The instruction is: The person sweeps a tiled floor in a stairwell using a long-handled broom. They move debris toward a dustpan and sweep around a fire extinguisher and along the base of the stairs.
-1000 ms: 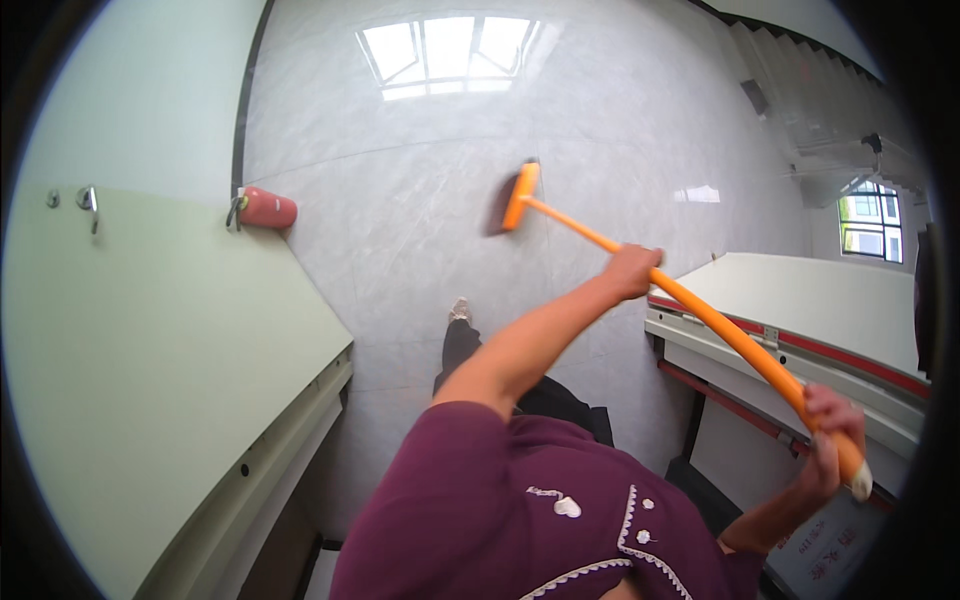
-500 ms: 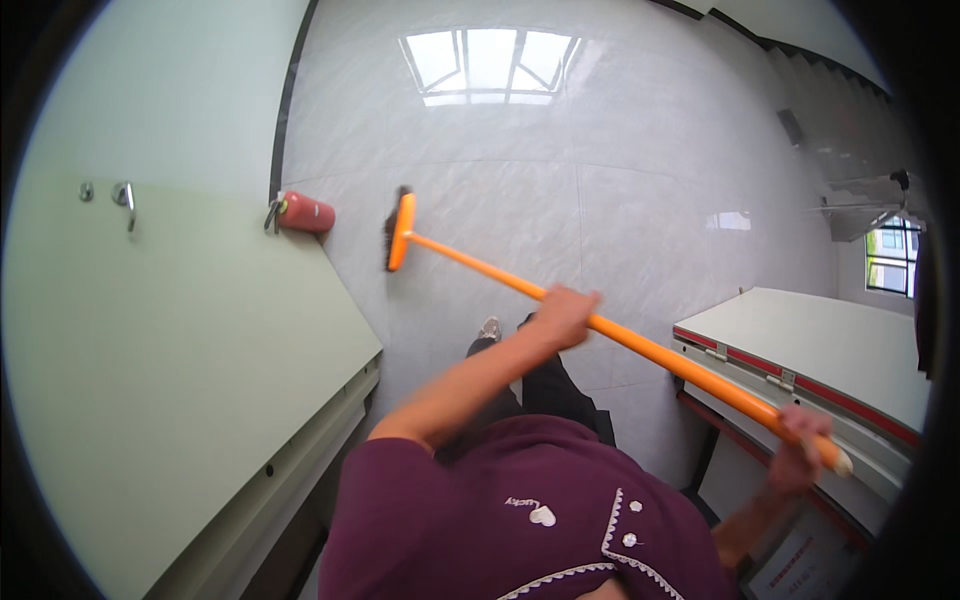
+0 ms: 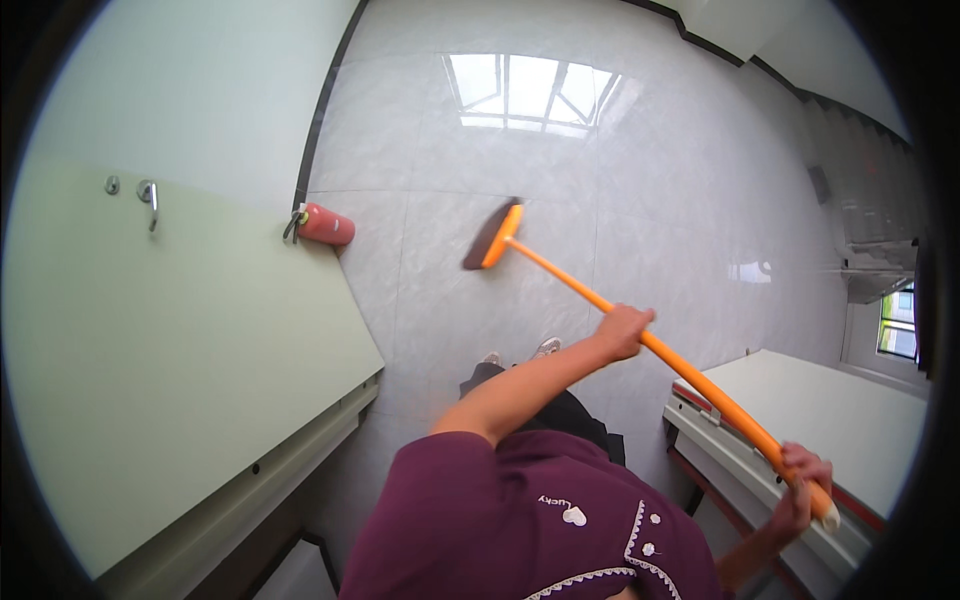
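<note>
Orange broom (image 3: pixel 702 388) is gripped by both curled hands (image 3: pixel 622 332); a red extinguisher (image 3: pixel 328 226) is seen at the left edge of the floor (image 3: pixel 680 230).

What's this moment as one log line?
left hand: grips lower handle | right hand: grips upper handle | broom: bristles facing left | fire extinguisher: left of broom

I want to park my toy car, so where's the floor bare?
Bare floor lies between the red extinguisher and broom head; more lies between the orange handle and window reflection. It's crowded where the right hand grips the handle near the white panel.
</note>
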